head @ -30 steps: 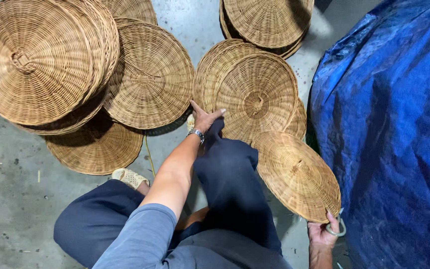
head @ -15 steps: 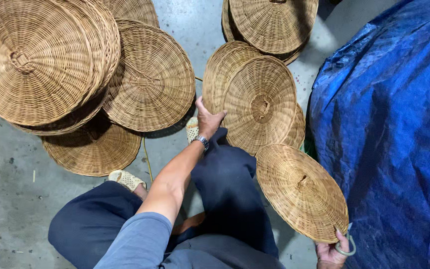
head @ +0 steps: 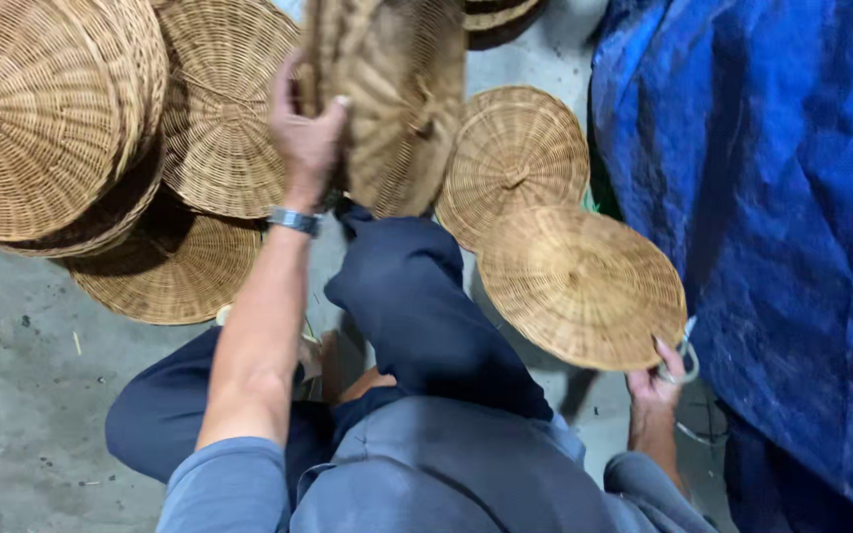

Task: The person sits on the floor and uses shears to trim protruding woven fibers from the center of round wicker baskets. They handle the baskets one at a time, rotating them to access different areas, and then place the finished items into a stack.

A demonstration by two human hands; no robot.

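The woven trays show tan, spiral wickerwork, the tarp is bright blue, the trousers navy, and the floor speckled grey.

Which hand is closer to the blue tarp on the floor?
Right. The right hand holds a flat wicker lid right beside the blue tarp; the left hand lifts another wicker lid far across from it.

Blue tarp at right, stacked wicker trays on grey concrete floor at left
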